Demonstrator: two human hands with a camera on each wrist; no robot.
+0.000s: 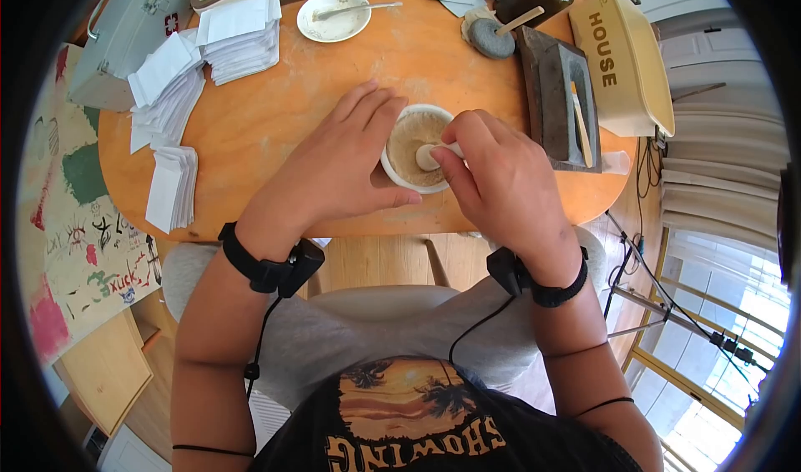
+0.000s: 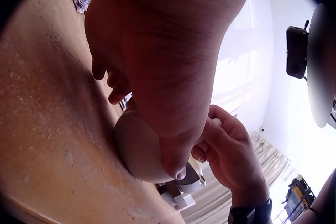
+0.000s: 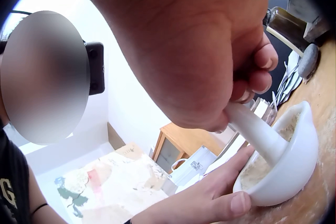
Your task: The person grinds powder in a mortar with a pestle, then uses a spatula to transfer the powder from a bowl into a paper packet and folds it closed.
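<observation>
A white mortar (image 1: 420,186) with tan powder (image 1: 407,141) in it stands near the table's front edge. My right hand (image 1: 509,180) grips the handle of a white pestle (image 1: 428,157), its head down in the powder; the right wrist view shows the pestle (image 3: 265,142) slanting into the mortar (image 3: 291,179). My left hand (image 1: 342,159) lies around the mortar's left side, thumb and fingers spread against the wall. In the left wrist view the left thumb rests on the mortar (image 2: 139,145), and the right hand (image 2: 228,153) is behind it.
Stacks of white paper packets (image 1: 239,38) and a metal case (image 1: 138,38) are at the left. A small dish (image 1: 334,28) with a spoon stands at the back. To the right are a grey stone (image 1: 491,40), a dark slab (image 1: 546,96) with a brush (image 1: 581,126), and a cream bin (image 1: 622,63).
</observation>
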